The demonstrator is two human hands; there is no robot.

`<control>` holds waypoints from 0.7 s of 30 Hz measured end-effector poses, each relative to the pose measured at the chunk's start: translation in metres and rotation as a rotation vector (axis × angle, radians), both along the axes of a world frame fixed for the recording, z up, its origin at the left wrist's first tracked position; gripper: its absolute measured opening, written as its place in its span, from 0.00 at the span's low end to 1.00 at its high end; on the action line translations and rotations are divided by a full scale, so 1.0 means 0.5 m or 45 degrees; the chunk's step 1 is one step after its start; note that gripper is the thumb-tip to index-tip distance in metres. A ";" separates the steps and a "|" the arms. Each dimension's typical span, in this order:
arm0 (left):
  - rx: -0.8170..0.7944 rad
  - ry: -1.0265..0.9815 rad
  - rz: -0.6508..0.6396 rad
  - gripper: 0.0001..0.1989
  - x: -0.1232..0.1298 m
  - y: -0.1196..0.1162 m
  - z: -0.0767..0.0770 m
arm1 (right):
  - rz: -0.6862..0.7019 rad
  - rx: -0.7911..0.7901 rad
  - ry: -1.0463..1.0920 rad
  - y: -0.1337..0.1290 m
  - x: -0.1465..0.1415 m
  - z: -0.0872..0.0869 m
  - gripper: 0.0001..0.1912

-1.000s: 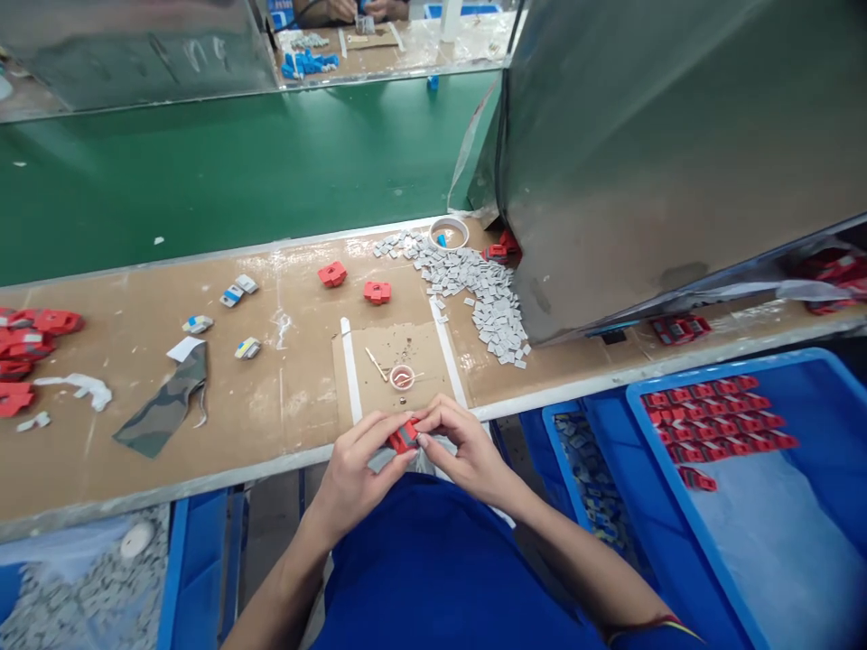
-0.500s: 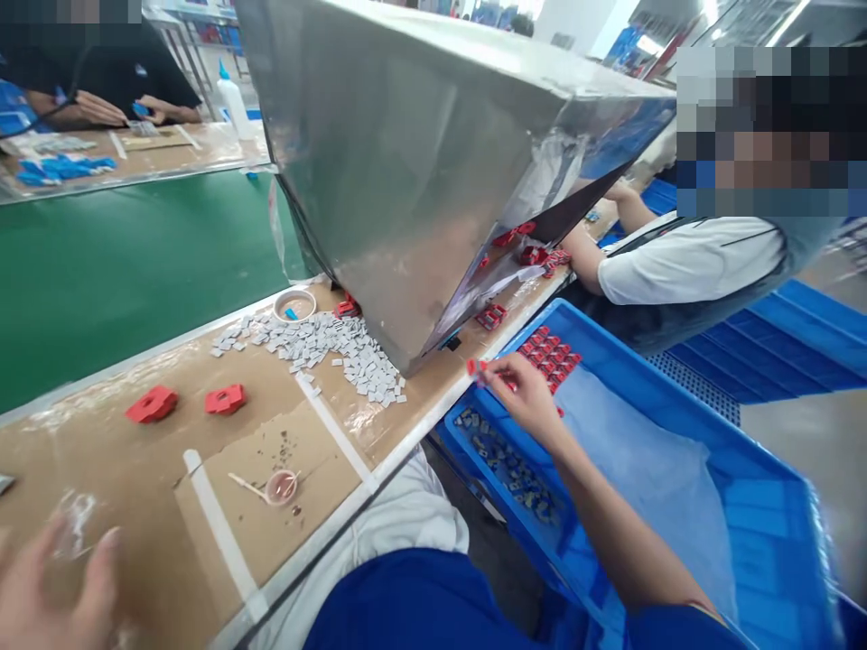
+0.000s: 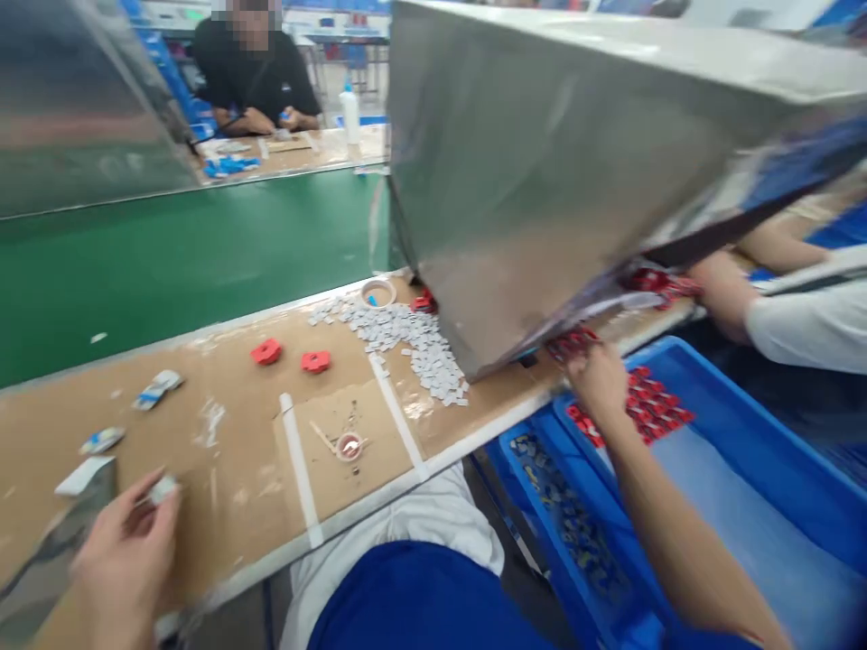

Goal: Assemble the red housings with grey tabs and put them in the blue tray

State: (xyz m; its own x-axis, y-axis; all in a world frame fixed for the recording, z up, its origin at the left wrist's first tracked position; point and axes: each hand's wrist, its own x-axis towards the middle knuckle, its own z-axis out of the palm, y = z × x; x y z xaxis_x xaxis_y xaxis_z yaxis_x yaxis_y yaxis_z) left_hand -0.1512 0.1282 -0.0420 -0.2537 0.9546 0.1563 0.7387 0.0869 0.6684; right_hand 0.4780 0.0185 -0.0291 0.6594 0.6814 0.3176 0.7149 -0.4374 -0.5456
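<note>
The small pale piece (image 3: 163,490) was at the lower left of the frame, pinched between thumb and fingertips of the left hand (image 3: 127,542). Right of centre, the right hand (image 3: 600,384) reached to the dark red parts (image 3: 573,343) at the bench edge; its fingers were blurred, and whether they gripped one I cannot tell. A light mark on the black shirt (image 3: 257,72) of a person at the upper left was too small to read.

The brown-covered bench (image 3: 237,506) crossed the frame, with white tape strips (image 3: 302,469) flanking a small cup (image 3: 349,447) at centre. Above the cup lay two red blocks (image 3: 266,351) and, to their right, a heap of grey tiles (image 3: 433,361) beside a tape ring (image 3: 377,292). A large metal panel (image 3: 542,181) blocked part of the bench at upper right. Below it, a blue crate (image 3: 765,424) held rows of red pieces (image 3: 654,406); another person's forearm (image 3: 724,289) showed at the right.
</note>
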 end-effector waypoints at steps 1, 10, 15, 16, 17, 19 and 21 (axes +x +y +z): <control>0.066 -0.164 0.121 0.22 0.019 -0.016 0.008 | -0.043 -0.044 -0.021 -0.013 -0.014 0.010 0.13; 0.083 -0.039 -0.047 0.17 0.081 -0.005 -0.008 | 0.475 -0.365 0.372 -0.100 -0.176 0.000 0.15; 0.001 0.430 -0.145 0.15 0.008 0.051 0.010 | 0.596 -0.406 0.454 -0.097 -0.236 -0.045 0.22; -0.015 0.475 -0.178 0.15 0.006 0.061 0.018 | 0.607 -0.407 0.455 -0.099 -0.243 -0.049 0.22; -0.024 0.506 -0.205 0.15 0.011 0.073 0.027 | 0.617 -0.403 0.457 -0.100 -0.249 -0.051 0.22; -0.011 0.532 -0.255 0.18 0.047 0.104 0.041 | 0.636 -0.382 0.462 -0.099 -0.262 -0.050 0.21; 0.031 0.507 -0.360 0.23 0.109 0.148 0.048 | 0.665 -0.361 0.469 -0.094 -0.278 -0.045 0.20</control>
State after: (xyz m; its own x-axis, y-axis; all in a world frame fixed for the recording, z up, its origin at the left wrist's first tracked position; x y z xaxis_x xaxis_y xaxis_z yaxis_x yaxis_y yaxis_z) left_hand -0.0968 0.2023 -0.0179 0.0987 0.9724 0.2116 0.9297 -0.1659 0.3287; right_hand 0.3390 -0.0285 -0.0514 0.2536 0.9620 -0.1010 0.6607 -0.2485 -0.7083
